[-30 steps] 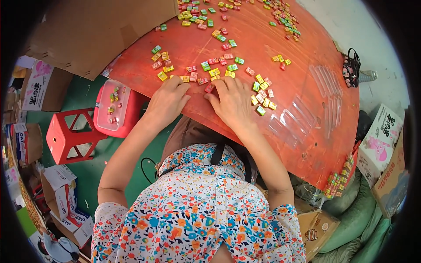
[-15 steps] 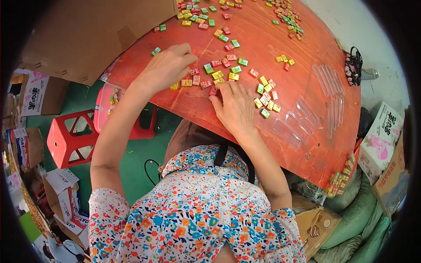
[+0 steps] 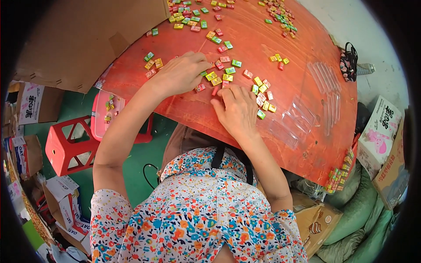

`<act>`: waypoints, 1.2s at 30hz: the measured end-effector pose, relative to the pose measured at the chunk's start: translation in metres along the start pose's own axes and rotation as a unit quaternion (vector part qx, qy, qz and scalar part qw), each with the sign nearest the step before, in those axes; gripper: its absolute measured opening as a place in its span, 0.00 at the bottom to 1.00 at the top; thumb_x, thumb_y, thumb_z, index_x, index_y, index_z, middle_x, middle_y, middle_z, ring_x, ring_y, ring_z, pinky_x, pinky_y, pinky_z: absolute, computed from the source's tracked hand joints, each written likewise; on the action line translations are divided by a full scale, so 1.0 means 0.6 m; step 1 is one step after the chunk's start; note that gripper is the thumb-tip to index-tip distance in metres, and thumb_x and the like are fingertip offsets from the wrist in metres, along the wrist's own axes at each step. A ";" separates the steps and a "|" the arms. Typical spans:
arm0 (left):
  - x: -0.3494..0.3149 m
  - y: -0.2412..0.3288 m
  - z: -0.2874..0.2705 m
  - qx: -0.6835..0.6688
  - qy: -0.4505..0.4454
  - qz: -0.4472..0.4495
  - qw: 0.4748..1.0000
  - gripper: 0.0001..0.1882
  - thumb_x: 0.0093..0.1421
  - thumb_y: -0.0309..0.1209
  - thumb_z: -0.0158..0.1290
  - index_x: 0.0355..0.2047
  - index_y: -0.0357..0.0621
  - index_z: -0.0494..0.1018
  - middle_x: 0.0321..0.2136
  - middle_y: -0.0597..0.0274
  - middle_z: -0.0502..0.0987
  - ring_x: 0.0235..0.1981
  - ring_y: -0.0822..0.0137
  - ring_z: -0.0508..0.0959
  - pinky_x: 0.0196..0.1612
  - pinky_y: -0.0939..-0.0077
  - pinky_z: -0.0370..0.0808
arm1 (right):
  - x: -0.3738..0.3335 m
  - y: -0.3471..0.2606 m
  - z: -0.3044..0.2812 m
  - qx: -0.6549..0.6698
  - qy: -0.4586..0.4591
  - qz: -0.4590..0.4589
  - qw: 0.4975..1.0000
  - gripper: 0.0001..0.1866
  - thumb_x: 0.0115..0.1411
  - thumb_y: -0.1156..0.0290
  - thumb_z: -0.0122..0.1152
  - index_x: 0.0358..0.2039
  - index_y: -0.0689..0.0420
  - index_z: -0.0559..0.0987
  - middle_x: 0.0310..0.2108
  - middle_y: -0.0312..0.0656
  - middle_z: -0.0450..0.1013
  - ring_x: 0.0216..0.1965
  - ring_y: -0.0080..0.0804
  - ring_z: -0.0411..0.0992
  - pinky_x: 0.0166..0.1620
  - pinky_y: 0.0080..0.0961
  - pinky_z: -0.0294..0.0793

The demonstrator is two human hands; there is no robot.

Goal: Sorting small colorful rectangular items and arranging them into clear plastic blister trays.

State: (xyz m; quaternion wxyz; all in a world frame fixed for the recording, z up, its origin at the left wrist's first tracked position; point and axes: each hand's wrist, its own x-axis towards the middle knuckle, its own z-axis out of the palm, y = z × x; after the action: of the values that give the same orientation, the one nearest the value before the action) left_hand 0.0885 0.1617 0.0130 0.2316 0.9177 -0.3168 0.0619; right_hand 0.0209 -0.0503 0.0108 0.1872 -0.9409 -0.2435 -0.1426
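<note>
Small brightly printed boxes in red, pink, yellow and green lie scattered on a red wooden tabletop [image 3: 263, 48]. My left hand [image 3: 186, 72] reaches over the near part of the table with bent fingers held close together. Its fingertips come down beside a yellow box [image 3: 211, 76], and what is under them is hidden. Close to its right, my right hand [image 3: 238, 107] rests low with fingers bent and thumb apart. Its fingertips touch down by a red box [image 3: 215, 90]. A loose group of boxes [image 3: 265, 105] lies just right of that hand.
Clear plastic cases [image 3: 322, 79] lie on the right, with more [image 3: 283, 133] nearer me. A large cardboard carton [image 3: 87, 39] borders the table's left side. Stacked boxes [image 3: 337, 179] stand at the right edge. Below left are a red stool [image 3: 55, 151] and a pink-rimmed tub [image 3: 97, 118].
My left hand has come right and nearer, toward my right hand, uncovering several small boxes on its left. My right hand stays about where it was. The whole view has shifted slightly.
</note>
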 end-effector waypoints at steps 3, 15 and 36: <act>0.010 -0.006 0.002 0.002 -0.030 0.006 1.000 0.16 0.53 0.27 0.56 0.44 0.40 0.76 0.40 0.53 0.74 0.45 0.52 0.75 0.45 0.57 0.75 | 0.002 -0.021 0.000 0.020 0.019 -0.008 1.000 0.15 0.50 0.66 0.70 0.37 0.55 0.78 0.37 0.39 0.73 0.39 0.39 0.72 0.45 0.39 0.68; 0.022 0.012 -0.004 -0.042 -0.089 -0.026 0.995 0.15 0.57 0.32 0.58 0.44 0.42 0.74 0.40 0.55 0.72 0.42 0.53 0.76 0.41 0.58 0.75 | -0.009 0.015 0.012 0.036 -0.002 -0.043 0.998 0.14 0.54 0.76 0.63 0.42 0.57 0.80 0.39 0.41 0.74 0.41 0.41 0.72 0.45 0.36 0.69; -0.033 0.174 0.029 0.050 0.016 -0.088 0.995 0.06 0.51 0.25 0.53 0.25 0.32 0.76 0.30 0.45 0.75 0.29 0.49 0.81 0.31 0.59 0.80 | -0.006 0.070 -0.047 0.275 -0.018 0.094 0.957 0.08 0.58 0.78 0.59 0.39 0.61 0.78 0.32 0.50 0.78 0.35 0.47 0.78 0.40 0.36 0.75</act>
State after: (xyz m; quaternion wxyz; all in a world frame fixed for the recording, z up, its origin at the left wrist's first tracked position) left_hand 0.0086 0.0926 0.0324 0.1953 0.9514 -0.2274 0.0714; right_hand 0.0344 -0.0978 0.0226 0.4465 -0.8744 -0.1870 -0.0345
